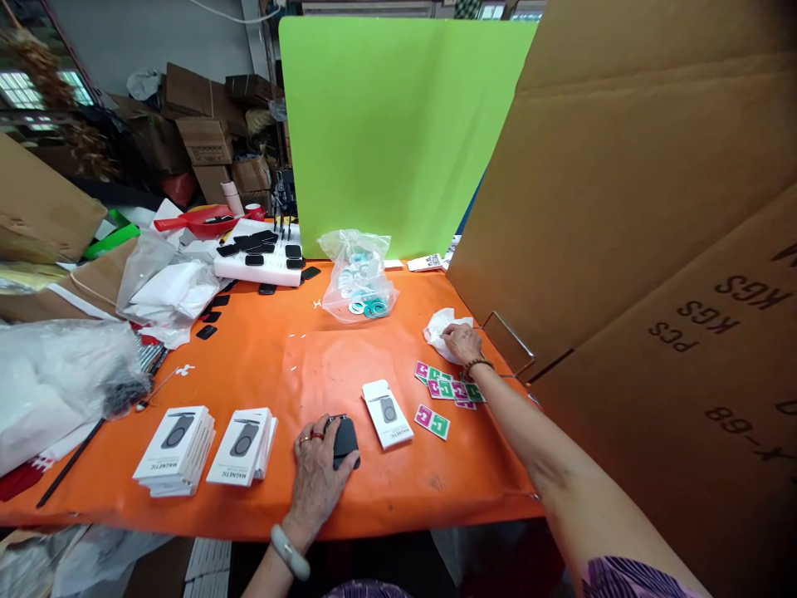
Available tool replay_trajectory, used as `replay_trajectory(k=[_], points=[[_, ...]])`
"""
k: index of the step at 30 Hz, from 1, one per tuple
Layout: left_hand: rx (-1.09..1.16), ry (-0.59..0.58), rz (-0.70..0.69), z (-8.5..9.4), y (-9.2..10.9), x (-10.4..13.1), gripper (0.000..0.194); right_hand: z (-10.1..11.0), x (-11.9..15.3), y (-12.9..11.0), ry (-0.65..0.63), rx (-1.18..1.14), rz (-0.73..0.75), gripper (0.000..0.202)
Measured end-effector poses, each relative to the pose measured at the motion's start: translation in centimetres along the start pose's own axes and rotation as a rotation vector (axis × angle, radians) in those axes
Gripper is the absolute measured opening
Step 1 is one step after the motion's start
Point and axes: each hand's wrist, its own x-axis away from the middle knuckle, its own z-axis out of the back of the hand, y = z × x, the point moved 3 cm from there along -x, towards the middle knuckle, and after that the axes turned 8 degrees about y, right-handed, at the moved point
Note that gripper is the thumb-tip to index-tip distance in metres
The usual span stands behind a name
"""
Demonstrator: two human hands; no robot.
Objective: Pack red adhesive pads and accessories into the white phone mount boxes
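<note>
My left hand point(320, 473) rests at the front middle of the orange table, its fingers wrapped round the edge of a black device point(344, 442). To the right of it lies a white box point(387, 414) printed with a picture of a grey device. My right hand point(462, 342) reaches to the right side, fingers closed on a crumpled white cloth or tissue point(439, 329). Just below that hand are several pink and green cards point(439, 384), with one more card point(432, 422) nearer me. Two stacks of white boxes, a left stack point(175, 444) and a second stack point(242, 448), stand to the left.
A clear bag of rings point(359, 282) lies before an upright green board point(398, 133). Black pieces lie on a white block point(265, 264). Plastic bags point(62, 390) crowd the left. A big cardboard sheet point(653, 208) and a wire stand point(511, 339) bound the right.
</note>
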Motion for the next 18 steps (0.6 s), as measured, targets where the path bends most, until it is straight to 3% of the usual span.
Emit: replay_trajectory(k=[10, 18], points=[[-0.008, -0.012, -0.013, 0.1, 0.0, -0.1, 0.049, 1.6, 0.3, 0.1, -0.038, -0.286, 0.09, 0.014], [-0.001, -0.023, 0.002, 0.2, 0.1, -0.1, 0.049, 4.0, 0.5, -1.2, 0.028, -0.246, 0.103, 0.026]])
